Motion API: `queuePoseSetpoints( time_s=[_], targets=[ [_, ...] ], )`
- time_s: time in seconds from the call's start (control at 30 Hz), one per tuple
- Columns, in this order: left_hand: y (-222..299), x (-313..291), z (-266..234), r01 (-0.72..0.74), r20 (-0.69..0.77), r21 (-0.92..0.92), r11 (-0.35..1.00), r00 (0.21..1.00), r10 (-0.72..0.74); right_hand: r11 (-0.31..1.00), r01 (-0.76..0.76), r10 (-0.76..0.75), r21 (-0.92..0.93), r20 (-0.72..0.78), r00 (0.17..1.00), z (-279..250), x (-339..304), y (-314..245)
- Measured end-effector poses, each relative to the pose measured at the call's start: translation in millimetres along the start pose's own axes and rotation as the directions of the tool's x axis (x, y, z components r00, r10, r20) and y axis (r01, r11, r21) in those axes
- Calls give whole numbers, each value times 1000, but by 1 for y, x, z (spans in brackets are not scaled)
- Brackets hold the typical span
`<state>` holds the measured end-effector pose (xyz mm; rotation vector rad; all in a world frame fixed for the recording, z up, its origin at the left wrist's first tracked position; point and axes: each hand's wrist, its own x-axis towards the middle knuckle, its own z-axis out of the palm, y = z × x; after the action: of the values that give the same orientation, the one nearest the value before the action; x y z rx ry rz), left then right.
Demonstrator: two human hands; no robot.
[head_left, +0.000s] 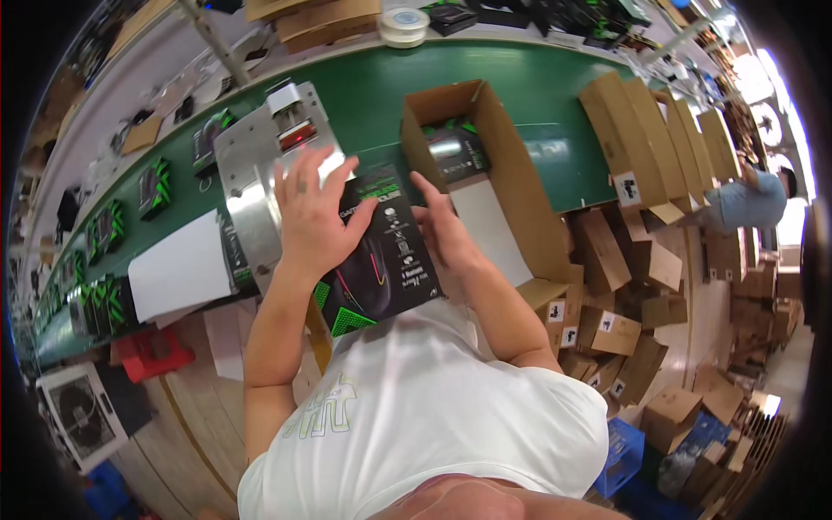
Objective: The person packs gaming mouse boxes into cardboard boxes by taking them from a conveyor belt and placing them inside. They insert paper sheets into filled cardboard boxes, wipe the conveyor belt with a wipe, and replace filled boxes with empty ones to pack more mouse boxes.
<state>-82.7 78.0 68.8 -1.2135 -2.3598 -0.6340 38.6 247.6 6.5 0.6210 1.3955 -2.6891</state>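
A black and green gaming mouse box [381,251] is tilted in front of my shirt, a picture of a mouse on its face. My left hand [316,212] is at its upper left edge, fingers spread over the metal plate and thumb lying across the box's face. Against the right edge of the box, my right hand [446,230] is curled, with some fingertips hidden. Just right of it stands an open brown carton [520,199], holding another black and green box [455,147] at its far end and a white panel or sheet nearer me.
A metal fixture [251,169] with a red-lit device [295,130] sits on the green table [364,78]. More mouse boxes [154,186] line the left, near white sheets [178,277]. Open cartons [637,147] stand at right; others [607,329] are piled below. A person [750,204] is far right.
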Motion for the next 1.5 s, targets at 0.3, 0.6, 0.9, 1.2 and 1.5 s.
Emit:
queuePoseSetpoints(
  time_s=[0.3,0.6,0.9,1.2,1.5],
  targets=[
    [-35,-42,-13,31,-174,-591,806,971,-165,649,760,-679,26,-431,594,-63,-15,-8],
    [-39,-89,-3,238,-21,-350,906,965,-262,854,482,-459,-193,-716,526,-139,-57,21],
    [-38,-95,-3,204,-11,-382,901,974,-225,928,-374,265,6,-717,645,-201,-34,59],
    [-39,-90,-8,211,1,-404,890,973,-231,749,-662,483,-14,-672,561,-225,32,96],
    [-99,-94,-28,203,-229,-651,731,866,-444,480,-248,-364,-841,-448,817,-127,-6,-1]
  ],
)
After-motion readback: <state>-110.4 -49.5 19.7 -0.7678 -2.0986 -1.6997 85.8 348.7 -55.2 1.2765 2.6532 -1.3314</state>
